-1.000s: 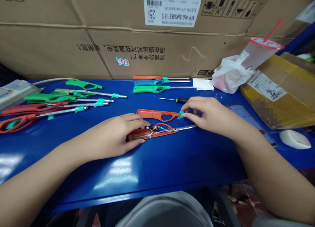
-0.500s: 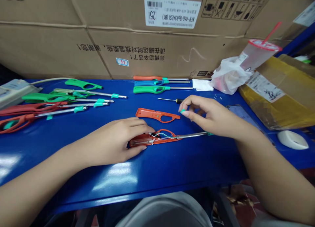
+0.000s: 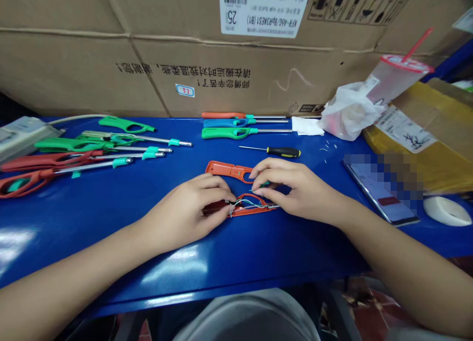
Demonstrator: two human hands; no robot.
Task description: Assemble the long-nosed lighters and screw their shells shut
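Observation:
An opened orange lighter body (image 3: 247, 207) with loose wires lies on the blue table (image 3: 240, 252). My left hand (image 3: 188, 210) grips its handle end, fingers pressed on it. My right hand (image 3: 291, 188) is closed in a pinch over the lighter's trigger loop, holding a small teal part that barely shows. The metal rod end is hidden under my right hand. The other orange shell half (image 3: 229, 170) lies just behind, partly covered by my right fingers.
A black-handled screwdriver (image 3: 277, 151) lies behind my hands. Several green, red and blue lighters (image 3: 111, 149) lie at the left and back (image 3: 236, 124). A phone (image 3: 380, 188), tape roll (image 3: 441, 210), plastic bag with cup (image 3: 354, 109) and cardboard boxes (image 3: 148, 50) stand around.
My right hand moved left from beside the rod to the lighter's trigger loop, carrying the teal part. The lighter body shifted slightly. My left hand stayed on the handle.

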